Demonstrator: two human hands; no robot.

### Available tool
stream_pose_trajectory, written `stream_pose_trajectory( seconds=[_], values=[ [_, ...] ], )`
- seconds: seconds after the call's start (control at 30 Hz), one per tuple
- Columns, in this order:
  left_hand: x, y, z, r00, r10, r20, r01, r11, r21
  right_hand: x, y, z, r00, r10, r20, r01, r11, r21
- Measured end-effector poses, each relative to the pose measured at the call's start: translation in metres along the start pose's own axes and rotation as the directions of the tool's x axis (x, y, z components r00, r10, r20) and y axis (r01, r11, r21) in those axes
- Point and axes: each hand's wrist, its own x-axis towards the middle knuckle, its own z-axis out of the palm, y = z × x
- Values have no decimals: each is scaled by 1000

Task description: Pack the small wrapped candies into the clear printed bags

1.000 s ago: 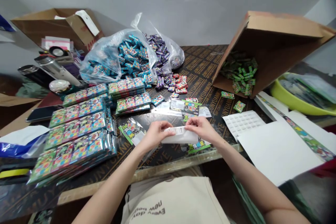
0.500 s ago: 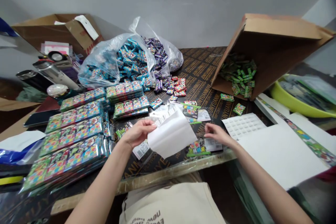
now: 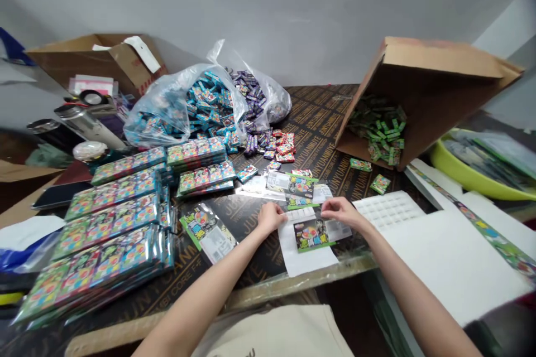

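Note:
A white sheet (image 3: 288, 259) lies at the table's front edge, with a strip of labels (image 3: 302, 213) along its upper side. Over it rests a clear printed bag (image 3: 312, 236) with a black and green panel. At the sheet's upper left corner, the closed fingers of my left hand (image 3: 271, 217) grip its edge. My right hand (image 3: 343, 213) is closed in a pinch just above the bag's upper edge; what its fingertips hold is too small to make out. Another printed bag (image 3: 209, 233) lies flat left of my left forearm, and further ones (image 3: 301, 187) lie behind the sheet.
Stacks of packed candy (image 3: 109, 251) fill the left side. Plastic bags of blue (image 3: 209, 100) and purple packets (image 3: 251, 92) stand behind. A tipped cardboard box (image 3: 439, 89) holds green packets. At right are a label sheet (image 3: 389, 209), white board (image 3: 444, 256) and yellow basin (image 3: 469, 173).
The white sheet, raised in my left hand before, now lies on the table under the printed bag. My left hand has moved right, closer to my right hand.

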Motion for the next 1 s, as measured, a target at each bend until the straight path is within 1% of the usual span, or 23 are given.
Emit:
stream_pose_trajectory(
  seconds=[0.03, 0.07, 0.13, 0.2, 0.27, 0.3, 0.33, 0.37, 0.4, 0.43, 0.47, 0.53, 0.6, 0.67, 0.77, 0.8, 0.83, 0.87, 0.9, 0.93, 0.97, 1.0],
  values=[
    [-2, 2, -1, 1000, 15, -5, -14, 1000, 19, 2, 6, 6, 1000, 12, -1, -12, 994, -112],
    [-5, 3, -3, 999, 37, -13, -37, 999, 34, 4, 11, 11, 999, 15, -29, -21, 972, -233],
    [-14, 4, -13, 993, 110, -42, -107, 993, 56, 3, 16, 14, 990, -22, -139, -47, 880, -472],
    [-27, -5, -33, 977, 196, -88, -190, 979, 78, 2, 12, 15, 963, -102, -248, -80, 774, -628],
    [-39, -26, -63, 952, 246, -182, -221, 965, 144, 6, -1, 17, 938, -179, -297, -72, 736, -673],
    [-44, -40, -80, 926, 254, -280, -192, 954, 231, 12, -11, 20, 930, -215, -300, -44, 742, -669],
    [-48, -56, -96, 890, 232, -392, -106, 942, 319, 21, -21, 24, 925, -248, -288, -1, 755, -655],
    [-51, -72, -110, 849, 200, -489, 7, 921, 390, 32, -32, 31, 921, -278, -272, 44, 770, -636],
    [-53, -87, -122, 820, 164, -549, 115, 892, 438, 47, -43, 39, 919, -303, -253, 88, 781, -618],
    [-54, -100, -130, 811, 119, -573, 202, 862, 465, 64, -54, 49, 917, -324, -232, 126, 788, -602],
    [-55, -110, -134, 817, 73, -572, 262, 836, 481, 82, -64, 60, 917, -336, -214, 153, 793, -590],
    [-56, -121, -133, 847, 18, -532, 302, 806, 509, 120, -83, 85, 924, -333, -189, 170, 799, -577],
    [-57, -123, -124, 867, 30, -497, 276, 802, 530, 153, -98, 111, 933, -300, -198, 136, 804, -579],
    [-58, -121, -116, 875, 60, -480, 240, 809, 537, 178, -110, 133, 939, -258, -226, 80, 805, -588],
    [-64, -116, -116, 889, 57, -454, 215, 824, 524, 197, -120, 151, 947, -198, -253, 9, 804, -595],
    [-69, -113, -118, 896, 75, -438, 192, 824, 533, 199, -122, 153, 948, -184, -260, -5, 808, -589],
    [-75, -111, -121, 910, 116, -398, 139, 820, 555, 199, -122, 154, 948, -176, -266, -10, 818, -575],
    [-81, -109, -124, 932, 177, -315, 43, 811, 583, 196, -122, 153, 947, -177, -269, -1, 834, -552],
    [-89, -108, -126, 950, 251, -185, -92, 793, 603, 191, -122, 150, 946, -187, -266, 22, 854, -520],
    [-97, -107, -127, 947, 322, -23, -245, 763, 598, 183, -122, 147, 944, -205, -258, 58, 875, -481],
    [-104, -106, -126, 918, 372, 139, -382, 729, 568, 174, -121, 143, 943, -227, -244, 102, 893, -437],
    [-110, -106, -124, 878, 399, 265, -478, 699, 532, 163, -121, 138, 942, -249, -224, 148, 909, -389]
  ],
)
